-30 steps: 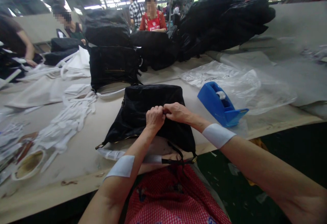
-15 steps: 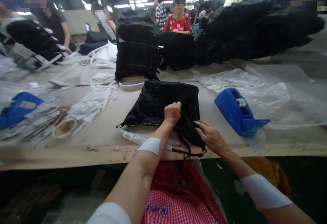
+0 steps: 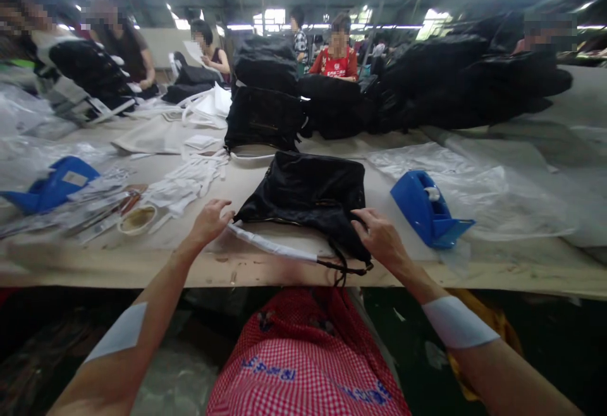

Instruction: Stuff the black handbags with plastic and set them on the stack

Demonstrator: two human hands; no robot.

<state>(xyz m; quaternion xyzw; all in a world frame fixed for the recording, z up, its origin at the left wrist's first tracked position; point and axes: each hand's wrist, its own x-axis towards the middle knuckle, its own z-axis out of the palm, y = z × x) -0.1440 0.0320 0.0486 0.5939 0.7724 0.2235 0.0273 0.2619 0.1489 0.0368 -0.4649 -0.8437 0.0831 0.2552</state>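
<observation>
Closest to you, your red checked apron (image 3: 308,346) sat by the table (image 3: 180,270) edge, where the white-wrapped strap (image 3: 272,246) lay; leaning in might have caught it. Your left hand (image 3: 209,221), loosely parted and with no grasp showing, was at the black bag's (image 3: 308,185) left corner; your right hand (image 3: 379,237), fingers spread, was at its right side. The bag lay between them; an uneven tug could have skewed it towards the blue tape dispenser (image 3: 417,204). Beyond, a hard push could have knocked the stacked bags (image 3: 263,112).
</observation>
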